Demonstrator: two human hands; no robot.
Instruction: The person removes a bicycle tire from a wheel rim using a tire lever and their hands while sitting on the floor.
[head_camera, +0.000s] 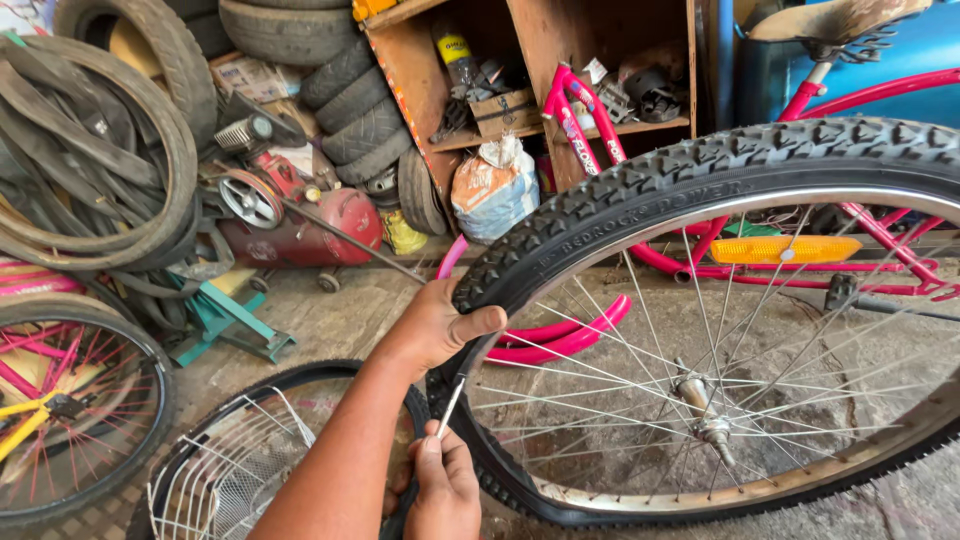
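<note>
Both hands worked at the near edge of a bicycle wheel

Lowest in view, the right hand (443, 487) had its fingers curled tight around a thin metal tool (451, 405), whose tip met the wheel's rim (800, 478). Just above, the left hand (440, 325) gripped the knobby black tyre (620, 190), thumb pressed along the sidewall and fingers wrapped out of sight behind the tread. The wheel stood upright over the concrete floor (an orange reflector (785, 249) sat among its spokes), with a pink bicycle frame (690, 265) behind it and a wire basket (235, 470) at lower left
</note>
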